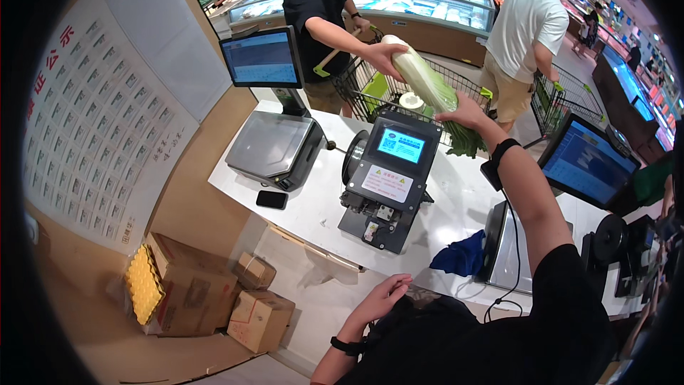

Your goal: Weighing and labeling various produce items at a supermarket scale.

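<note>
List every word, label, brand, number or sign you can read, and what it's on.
Wall sheets: large red characters and dark handwriting, not copied here; rows of print too small.
White label on the black machine: too small.
Its blue screen: too small.
Monitors: too blurred.
Boxes: markings too blurred.
Cabbage: none readable.

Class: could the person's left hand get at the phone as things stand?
Probably yes: the left hand looks empty, and nothing seems to block its way to the phone, lying uncovered on the counter.
</note>
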### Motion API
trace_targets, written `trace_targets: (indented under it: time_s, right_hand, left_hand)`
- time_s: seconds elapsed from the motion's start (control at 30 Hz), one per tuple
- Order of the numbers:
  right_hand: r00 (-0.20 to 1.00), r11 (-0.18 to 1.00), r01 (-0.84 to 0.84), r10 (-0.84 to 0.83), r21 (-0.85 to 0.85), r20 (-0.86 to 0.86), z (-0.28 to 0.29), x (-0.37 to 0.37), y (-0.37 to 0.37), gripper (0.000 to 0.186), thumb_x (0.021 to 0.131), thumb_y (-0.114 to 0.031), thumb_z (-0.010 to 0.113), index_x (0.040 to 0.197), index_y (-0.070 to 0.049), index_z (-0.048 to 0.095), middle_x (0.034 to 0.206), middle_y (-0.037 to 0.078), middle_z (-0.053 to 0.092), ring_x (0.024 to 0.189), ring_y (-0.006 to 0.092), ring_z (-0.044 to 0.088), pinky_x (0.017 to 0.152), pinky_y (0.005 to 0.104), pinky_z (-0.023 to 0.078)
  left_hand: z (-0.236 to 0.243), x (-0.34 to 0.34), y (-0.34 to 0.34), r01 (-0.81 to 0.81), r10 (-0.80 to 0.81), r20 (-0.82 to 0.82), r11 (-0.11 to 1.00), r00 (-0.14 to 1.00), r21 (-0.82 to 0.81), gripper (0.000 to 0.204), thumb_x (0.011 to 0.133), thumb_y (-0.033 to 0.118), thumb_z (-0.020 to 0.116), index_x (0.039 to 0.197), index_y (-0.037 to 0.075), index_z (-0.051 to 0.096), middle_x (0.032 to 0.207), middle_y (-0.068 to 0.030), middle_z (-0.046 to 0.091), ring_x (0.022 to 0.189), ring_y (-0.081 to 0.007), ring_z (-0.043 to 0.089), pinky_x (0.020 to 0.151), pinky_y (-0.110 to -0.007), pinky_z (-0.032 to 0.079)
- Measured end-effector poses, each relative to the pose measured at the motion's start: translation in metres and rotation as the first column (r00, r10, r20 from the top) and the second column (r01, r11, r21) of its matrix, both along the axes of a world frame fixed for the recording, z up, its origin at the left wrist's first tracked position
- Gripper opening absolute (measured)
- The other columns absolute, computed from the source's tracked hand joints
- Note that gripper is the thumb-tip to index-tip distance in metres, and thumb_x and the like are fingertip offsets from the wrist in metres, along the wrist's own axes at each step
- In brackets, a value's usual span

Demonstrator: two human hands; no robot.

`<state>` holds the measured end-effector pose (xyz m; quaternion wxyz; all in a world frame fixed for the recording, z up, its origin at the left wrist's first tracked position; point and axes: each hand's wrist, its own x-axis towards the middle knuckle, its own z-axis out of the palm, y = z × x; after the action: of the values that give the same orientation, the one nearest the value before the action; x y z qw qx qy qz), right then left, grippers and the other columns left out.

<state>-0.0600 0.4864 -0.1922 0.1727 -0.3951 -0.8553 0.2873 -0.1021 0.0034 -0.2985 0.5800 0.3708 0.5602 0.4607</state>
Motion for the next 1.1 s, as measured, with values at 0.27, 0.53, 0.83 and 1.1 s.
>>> trace_targets:
  time_s: [0.27, 0.53, 0.83, 1.1]
  right_hand:
    - [0.980, 0.985, 0.154, -0.143, 0.075, -0.140, 0.001, 0.074, -0.028, 0.073, 0.059, -0.038, 0.077, 0.118, 0.001, 0.057, 0.100, 0.022, 0.066, 0.095, 0.0316, 0.065, 0.086, 0.0373, 0.050]
    - [0.931, 0.964, 0.251, -0.266, -0.090, -0.249, -0.014, 0.185, -0.152, 0.072, 0.062, -0.035, 0.078, 0.122, -0.001, 0.057, 0.100, 0.021, 0.068, 0.092, 0.0310, 0.067, 0.084, 0.0366, 0.051]
    - [0.982, 0.927, 0.187, -0.171, 0.325, -0.079, -0.034, 0.391, -0.251, 0.069, 0.057, -0.020, 0.080, 0.120, -0.005, 0.056, 0.109, 0.016, 0.064, 0.099, 0.0337, 0.063, 0.083, 0.0403, 0.051]
    - [0.973, 0.860, -0.164, 0.060, 0.482, 0.224, -0.071, 0.537, -0.203, 0.076, 0.055, -0.017, 0.081, 0.125, -0.007, 0.053, 0.109, 0.013, 0.058, 0.097, 0.0320, 0.059, 0.085, 0.0400, 0.048]
  left_hand:
    - [0.001, 0.006, 0.020, 0.105, -0.104, -0.031, 0.994, 0.994, 0.027, 0.035, 0.100, 0.020, 0.049, 0.130, 0.001, 0.049, 0.123, -0.0087, 0.059, 0.114, -0.0173, 0.056, 0.099, -0.030, 0.042]
    - [-0.002, 0.045, 0.062, 0.286, -0.284, -0.036, 0.957, 0.958, 0.054, 0.034, 0.099, 0.017, 0.049, 0.128, 0.000, 0.048, 0.120, -0.0107, 0.059, 0.113, -0.0178, 0.056, 0.097, -0.029, 0.042]
    - [0.013, 0.100, 0.169, -0.345, 0.219, 0.445, 0.911, 0.868, 0.225, 0.051, 0.103, 0.041, 0.031, 0.135, 0.002, 0.038, 0.131, -0.0126, 0.050, 0.114, -0.0239, 0.054, 0.096, -0.036, 0.043]
    - [-0.051, 0.209, 0.221, -0.202, 0.205, 0.347, 0.978, 0.915, -0.047, 0.035, 0.100, 0.023, 0.043, 0.122, -0.002, 0.054, 0.114, -0.0103, 0.060, 0.107, -0.0185, 0.057, 0.093, -0.031, 0.045]
